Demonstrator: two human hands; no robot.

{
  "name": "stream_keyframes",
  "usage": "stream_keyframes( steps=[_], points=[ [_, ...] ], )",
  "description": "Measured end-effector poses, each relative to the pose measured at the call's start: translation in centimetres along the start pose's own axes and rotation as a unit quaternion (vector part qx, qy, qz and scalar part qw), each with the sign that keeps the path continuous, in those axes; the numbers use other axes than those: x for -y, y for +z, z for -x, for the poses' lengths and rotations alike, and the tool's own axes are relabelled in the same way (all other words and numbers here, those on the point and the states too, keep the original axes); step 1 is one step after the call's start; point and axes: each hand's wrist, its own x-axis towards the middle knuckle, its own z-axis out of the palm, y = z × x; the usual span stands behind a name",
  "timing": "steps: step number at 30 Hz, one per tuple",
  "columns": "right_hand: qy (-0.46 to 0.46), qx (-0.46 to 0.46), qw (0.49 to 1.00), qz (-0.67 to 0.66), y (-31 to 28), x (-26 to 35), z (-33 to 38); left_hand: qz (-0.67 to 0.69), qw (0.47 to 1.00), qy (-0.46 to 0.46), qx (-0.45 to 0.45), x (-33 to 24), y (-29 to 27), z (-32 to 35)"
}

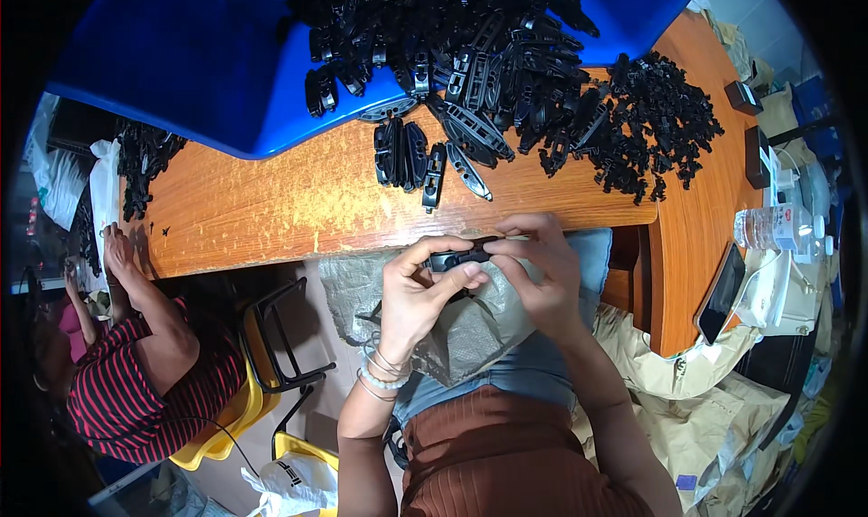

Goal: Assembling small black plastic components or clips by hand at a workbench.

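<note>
Over my lap, in front of the table's near edge, my left hand (414, 286) grips a small black plastic part (445, 261) between thumb and fingers. My right hand (547, 277) is closed in a pinch at the right end of that part; whether it holds a separate small piece there is hidden by the fingers. Below both hands a grey woven sack (466, 341) lies over my lap. Just beyond them, a few long oval black plastic parts (468, 171) rest on the wooden table (298, 200).
A blue bin (208, 74) spills long black parts (434, 28) onto the table. Small black pieces (665, 110) are heaped at its right. A phone (721, 291) and a water bottle (773, 227) stand right. At left, a person in a striped top (149, 381) works beside a folding chair (280, 336).
</note>
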Motion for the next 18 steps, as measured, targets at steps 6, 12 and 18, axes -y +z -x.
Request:
stream_keyframes(
  steps=[6,12,18],
  points=[
    [0.118,0.074,0.989,-0.052,-0.2,-0.2,1.2,-0.033,0.999,0.025,0.020,0.7,-0.5,0.3],
    [0.118,0.055,0.990,-0.053,0.0,-0.3,1.9,-0.048,0.998,-0.007,0.044,0.7,-0.7,0.5],
    [0.052,0.136,0.988,-0.051,-0.9,-1.1,1.3,-0.222,0.969,0.087,0.065,1.1,-2.5,-0.3]
  ],
)
